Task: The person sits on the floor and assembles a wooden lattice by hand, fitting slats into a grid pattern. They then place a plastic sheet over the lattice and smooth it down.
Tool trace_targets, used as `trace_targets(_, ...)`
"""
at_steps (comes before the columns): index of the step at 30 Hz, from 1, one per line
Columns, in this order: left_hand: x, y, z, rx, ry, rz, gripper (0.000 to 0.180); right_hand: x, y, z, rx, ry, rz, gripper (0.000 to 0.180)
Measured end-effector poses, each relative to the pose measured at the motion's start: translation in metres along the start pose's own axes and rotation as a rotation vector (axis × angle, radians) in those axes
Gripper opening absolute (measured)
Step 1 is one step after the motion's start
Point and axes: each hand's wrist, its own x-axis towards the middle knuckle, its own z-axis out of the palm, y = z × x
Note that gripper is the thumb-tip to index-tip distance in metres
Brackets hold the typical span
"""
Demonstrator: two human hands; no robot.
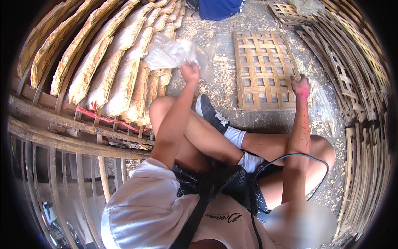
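A white sleeve (141,207) and a black strap (195,220) fill the bottom of the view, with the person's bare, crossed legs just beyond, one foot in a white sock (236,136) and a dark shoe (209,112). A thin black cable (290,156) loops over the right thigh.

The left hand (190,72) is closed around the edge of a crumpled clear plastic bag (168,54), which it holds up just above and to the left of its knuckles. The bag is thin, see-through and unmarked as far as can be told. The right hand (300,86) curls its fingers over the near right corner of a flat woven bamboo lattice (263,68) that lies on the gritty ground (215,50). Another clear plastic sheet (321,106) lies just right of that hand.

Left of the left hand, long pale sheets (107,62) lie in overlapping rows on slatted bamboo racks (70,133), tied at one point with red cord (103,118). Right of the right hand, stacked lattices (356,83) lean edge on in a curved wall. A blue object (219,8) stands beyond both hands. The only bare ground is the strip between the racks and the lattice.
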Motion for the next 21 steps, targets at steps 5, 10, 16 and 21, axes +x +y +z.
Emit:
trace_targets(5, 0.053, 0.078, -0.038, -0.862, -0.481, -0.528, 0.029, -0.018, -0.063, -0.031, 0.304, 0.066, -0.222, 0.068)
trace_targets(10, 0.066, 0.121, -0.093, -1.229, -0.828, -0.378, 0.033, -0.067, -0.133, -0.04, 0.265, -0.043, -0.661, 0.086)
trace_targets(16, 0.068, 0.109, -0.09, -1.449, -0.665, -0.551, 0.022, -0.114, -0.179, -0.038, 0.509, -0.284, -0.974, 0.103)
trace_targets(21, 0.056, 0.097, -0.089, -1.538, -0.632, -0.659, 0.045, -0.139, -0.208, -0.025, 0.531, -0.52, -0.862, 0.105)
